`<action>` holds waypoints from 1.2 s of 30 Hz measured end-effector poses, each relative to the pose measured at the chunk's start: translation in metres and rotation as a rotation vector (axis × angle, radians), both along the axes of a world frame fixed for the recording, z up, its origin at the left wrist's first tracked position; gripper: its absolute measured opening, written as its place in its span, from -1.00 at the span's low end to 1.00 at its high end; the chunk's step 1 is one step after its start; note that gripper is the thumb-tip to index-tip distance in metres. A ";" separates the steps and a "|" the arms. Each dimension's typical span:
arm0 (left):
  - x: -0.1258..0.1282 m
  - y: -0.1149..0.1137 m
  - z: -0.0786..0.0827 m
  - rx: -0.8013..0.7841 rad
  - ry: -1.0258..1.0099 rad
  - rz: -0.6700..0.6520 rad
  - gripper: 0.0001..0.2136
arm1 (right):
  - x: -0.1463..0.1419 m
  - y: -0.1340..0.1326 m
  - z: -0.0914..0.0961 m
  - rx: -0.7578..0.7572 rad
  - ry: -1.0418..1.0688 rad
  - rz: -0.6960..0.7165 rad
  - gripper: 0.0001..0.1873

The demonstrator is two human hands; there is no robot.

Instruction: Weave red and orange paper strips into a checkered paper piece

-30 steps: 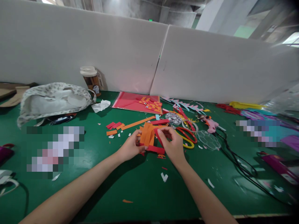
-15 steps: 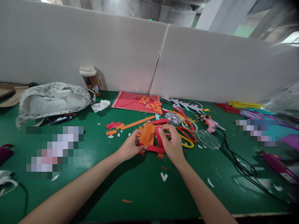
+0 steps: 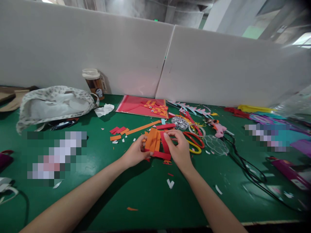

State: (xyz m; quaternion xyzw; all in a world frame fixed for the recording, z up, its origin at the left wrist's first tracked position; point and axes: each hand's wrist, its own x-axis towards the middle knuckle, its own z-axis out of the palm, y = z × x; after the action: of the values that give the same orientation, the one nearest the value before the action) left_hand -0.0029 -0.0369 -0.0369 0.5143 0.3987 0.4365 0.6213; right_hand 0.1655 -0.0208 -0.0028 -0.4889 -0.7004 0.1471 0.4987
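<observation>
Over the green table's (image 3: 145, 197) middle, I have the bare left hand (image 3: 135, 152) grasping one orange paper-strip piece (image 3: 152, 142), the bare right hand (image 3: 179, 148) pinching one red paper strip (image 3: 165, 144) beside it; farther back I count two white googly eyes (image 3: 151, 107) and one white-lidded brown cup (image 3: 92, 82).

Orange strips (image 3: 152, 139) and red strip (image 3: 164, 142): matt, smooth paper. Tabletop (image 3: 145, 194) smooth, faintly glossy. Pouch (image 3: 58, 105) looks like cloth; cup lid (image 3: 90, 73), smooth plastic.
</observation>
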 end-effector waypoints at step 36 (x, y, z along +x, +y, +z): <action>-0.002 -0.001 -0.011 0.186 0.154 0.001 -0.46 | 0.002 -0.002 0.008 0.077 -0.006 0.053 -0.83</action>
State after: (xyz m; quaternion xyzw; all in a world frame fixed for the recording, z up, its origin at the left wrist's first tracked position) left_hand -0.0049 -0.0380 -0.0475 0.6014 0.4034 0.4310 0.5383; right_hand 0.1675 -0.0226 0.0055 -0.4511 -0.7196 0.1317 0.5112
